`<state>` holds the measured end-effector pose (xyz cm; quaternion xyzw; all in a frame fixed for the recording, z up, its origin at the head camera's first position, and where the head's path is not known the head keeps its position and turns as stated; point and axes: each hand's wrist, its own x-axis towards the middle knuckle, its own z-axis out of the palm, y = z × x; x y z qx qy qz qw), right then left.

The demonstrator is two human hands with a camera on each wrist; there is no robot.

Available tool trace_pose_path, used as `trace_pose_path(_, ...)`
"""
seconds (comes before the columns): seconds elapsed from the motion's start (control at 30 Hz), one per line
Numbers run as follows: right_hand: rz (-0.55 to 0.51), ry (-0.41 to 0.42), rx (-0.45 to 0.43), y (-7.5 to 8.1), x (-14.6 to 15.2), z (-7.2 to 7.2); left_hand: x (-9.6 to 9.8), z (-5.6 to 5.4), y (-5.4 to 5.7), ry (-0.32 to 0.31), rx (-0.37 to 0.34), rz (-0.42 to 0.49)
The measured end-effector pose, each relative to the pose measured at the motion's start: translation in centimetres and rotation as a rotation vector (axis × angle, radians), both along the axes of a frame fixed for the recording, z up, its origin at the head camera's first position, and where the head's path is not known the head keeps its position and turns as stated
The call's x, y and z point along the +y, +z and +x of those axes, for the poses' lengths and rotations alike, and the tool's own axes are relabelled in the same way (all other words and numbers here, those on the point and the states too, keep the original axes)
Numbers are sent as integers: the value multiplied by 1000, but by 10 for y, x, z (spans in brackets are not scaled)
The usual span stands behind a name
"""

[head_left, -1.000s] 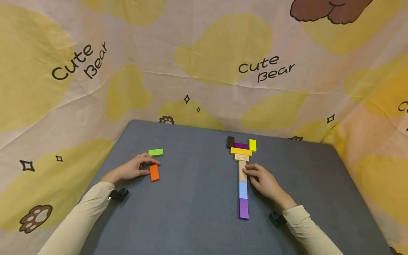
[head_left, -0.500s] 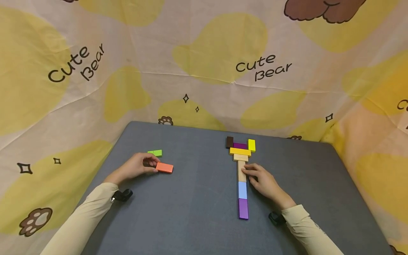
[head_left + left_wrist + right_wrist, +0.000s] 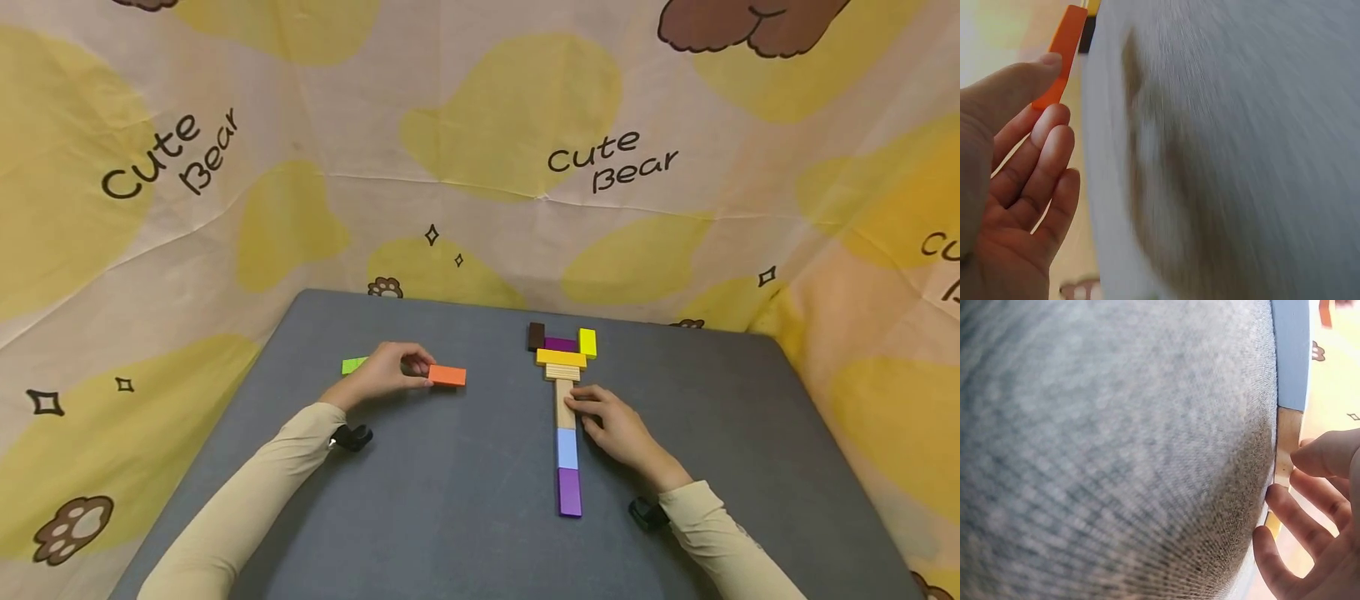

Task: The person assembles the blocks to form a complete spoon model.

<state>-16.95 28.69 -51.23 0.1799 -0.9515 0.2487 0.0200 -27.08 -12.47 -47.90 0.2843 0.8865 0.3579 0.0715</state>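
Observation:
Thumb and fingers of my left hand [image 3: 386, 372] pinch one end of an orange block [image 3: 447, 376], which points to the right over the table. In the left wrist view the thumb lies along the orange block [image 3: 1065, 53], and its shadow falls on the cloth apart from it. My right hand [image 3: 618, 429] rests with loosely bent fingers at the right side of a bare wood block [image 3: 565, 406], its fingertips touching that block. Below it in the same line are a light blue block [image 3: 567, 448] and a purple block [image 3: 569, 492].
Above the bare wood block come a striped wood piece [image 3: 562, 372], an orange-yellow block [image 3: 561, 358], a dark purple block [image 3: 560, 343], a dark brown block [image 3: 536, 337] and a yellow block [image 3: 587, 343]. A green block [image 3: 352, 365] lies partly behind my left hand on the grey table [image 3: 465, 500].
My left hand turned the orange block from upright to sideways and carried it right and slightly farther back, away from the green block. The right hand has stayed at the wood block.

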Motion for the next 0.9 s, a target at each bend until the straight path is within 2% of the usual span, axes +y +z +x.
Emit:
trace_pose_path(0.1, 0, 1, -6, 0, -1, 0, 25, -7, -5, -18, -20, 9)
trace_pose_path(0.23, -1, -4, -16, 1, -1, 0, 60, -19, -10, -60, -7, 24)
trace_pose_path(0.37, 5, -11, -22, 1, 0, -1, 97, -33, -11, -84, 12, 65)
trace_pose_path(0.5, 8, -8, -21, 3, 1, -1, 133, -47, -7, -74, 8, 116)
trace_pose_path(0.63, 8, -4, -15, 5, 2, -1, 161, -61, -5, -48, -2, 116)
trace_pose_path(0.9, 6, 1, 14, 2, 2, 0, 193, -78, -6, 39, 0, 92)
